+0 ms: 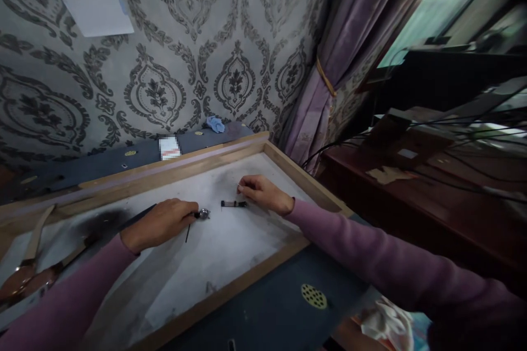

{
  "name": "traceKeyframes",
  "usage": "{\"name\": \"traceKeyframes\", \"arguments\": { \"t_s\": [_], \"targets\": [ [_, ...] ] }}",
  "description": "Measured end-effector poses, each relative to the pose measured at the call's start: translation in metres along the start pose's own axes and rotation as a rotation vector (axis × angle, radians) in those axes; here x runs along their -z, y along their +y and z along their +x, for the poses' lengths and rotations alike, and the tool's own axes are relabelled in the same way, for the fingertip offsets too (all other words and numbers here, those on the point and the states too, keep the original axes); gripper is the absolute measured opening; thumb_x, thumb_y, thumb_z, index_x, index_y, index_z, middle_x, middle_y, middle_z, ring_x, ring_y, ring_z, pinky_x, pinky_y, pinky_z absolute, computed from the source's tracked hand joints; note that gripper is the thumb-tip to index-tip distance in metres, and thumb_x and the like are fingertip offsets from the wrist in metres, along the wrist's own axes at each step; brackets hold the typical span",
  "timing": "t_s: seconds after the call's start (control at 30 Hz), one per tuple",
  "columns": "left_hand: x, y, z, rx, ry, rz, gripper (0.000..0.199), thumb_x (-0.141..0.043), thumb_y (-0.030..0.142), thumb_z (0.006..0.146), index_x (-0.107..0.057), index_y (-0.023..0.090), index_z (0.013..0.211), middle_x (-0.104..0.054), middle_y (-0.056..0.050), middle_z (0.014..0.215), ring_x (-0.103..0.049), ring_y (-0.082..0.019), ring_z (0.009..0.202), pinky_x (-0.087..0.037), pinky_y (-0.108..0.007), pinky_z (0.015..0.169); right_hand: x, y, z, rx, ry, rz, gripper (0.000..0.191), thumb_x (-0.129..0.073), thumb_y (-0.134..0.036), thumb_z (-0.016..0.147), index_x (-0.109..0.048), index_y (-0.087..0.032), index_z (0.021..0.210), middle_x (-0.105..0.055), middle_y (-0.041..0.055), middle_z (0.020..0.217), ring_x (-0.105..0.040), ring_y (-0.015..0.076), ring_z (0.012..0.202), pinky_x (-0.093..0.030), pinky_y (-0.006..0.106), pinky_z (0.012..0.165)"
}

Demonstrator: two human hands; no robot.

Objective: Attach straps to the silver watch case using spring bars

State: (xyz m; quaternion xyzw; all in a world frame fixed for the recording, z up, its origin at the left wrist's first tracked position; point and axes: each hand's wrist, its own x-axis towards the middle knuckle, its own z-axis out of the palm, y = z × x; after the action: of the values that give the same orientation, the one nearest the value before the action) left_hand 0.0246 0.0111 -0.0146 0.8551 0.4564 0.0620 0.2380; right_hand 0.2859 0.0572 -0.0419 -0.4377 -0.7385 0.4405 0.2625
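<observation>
Over the white bottom of a shallow wooden-framed tray, my left hand is closed on a small shiny metal piece with a dark part. A thin dark stick points down beside its fingers. My right hand is pinched on a tiny thin piece, too small to name. Just below and left of the right hand, a short dark strap-like piece lies flat on the tray bottom.
Copper-coloured round items with pale handles lie at the tray's left. Behind the tray are a blue crumpled cloth and a small white packet. A dark red desk with cables stands at right, beside a purple curtain.
</observation>
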Motion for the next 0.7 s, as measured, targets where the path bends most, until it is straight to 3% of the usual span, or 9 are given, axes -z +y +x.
{"name": "traceKeyframes", "arguments": {
  "t_s": [0.2, 0.37, 0.53, 0.7],
  "targets": [
    [-0.007, -0.002, -0.004, 0.056, 0.045, 0.143, 0.012, -0.047, 0.027, 0.087, -0.055, 0.022, 0.08, -0.062, -0.004, 0.077, -0.057, -0.023, 0.074, -0.034, -0.029, 0.062, 0.005, 0.01, 0.002, 0.016, 0.024, -0.182, 0.006, -0.053, -0.013, 0.076, -0.058, -0.014, 0.073, -0.047, -0.0043, 0.057, -0.04, 0.0091, 0.054, -0.028, 0.022, 0.054],
    [-0.008, 0.007, -0.007, 0.061, 0.157, 0.165, 0.007, -0.049, 0.025, 0.087, -0.055, 0.022, 0.089, -0.062, -0.007, 0.089, -0.056, -0.026, 0.086, -0.039, -0.032, 0.07, 0.007, 0.009, 0.002, 0.005, 0.0, -0.29, 0.004, -0.057, -0.014, 0.077, -0.061, -0.013, 0.076, -0.052, -0.0029, 0.061, -0.044, 0.0096, 0.056, -0.029, 0.022, 0.055],
    [-0.012, 0.023, 0.004, -0.002, 0.15, 0.127, 0.013, -0.041, 0.021, 0.093, -0.054, 0.021, 0.095, -0.06, -0.007, 0.092, -0.053, -0.025, 0.086, -0.04, -0.035, 0.074, 0.004, 0.001, 0.0, -0.008, -0.036, -0.377, 0.005, -0.062, -0.019, 0.079, -0.063, -0.014, 0.081, -0.054, -0.0016, 0.064, -0.046, 0.0106, 0.058, -0.029, 0.022, 0.056],
    [-0.02, 0.022, 0.024, -0.106, 0.143, 0.101, 0.017, -0.043, 0.014, 0.091, -0.054, 0.018, 0.103, -0.059, -0.008, 0.098, -0.05, -0.026, 0.093, -0.041, -0.038, 0.079, -0.002, -0.002, -0.002, -0.017, -0.06, -0.447, 0.013, -0.069, -0.026, 0.076, -0.063, -0.016, 0.082, -0.055, -0.0013, 0.065, -0.045, 0.0116, 0.059, -0.026, 0.023, 0.055]
  ]
}}
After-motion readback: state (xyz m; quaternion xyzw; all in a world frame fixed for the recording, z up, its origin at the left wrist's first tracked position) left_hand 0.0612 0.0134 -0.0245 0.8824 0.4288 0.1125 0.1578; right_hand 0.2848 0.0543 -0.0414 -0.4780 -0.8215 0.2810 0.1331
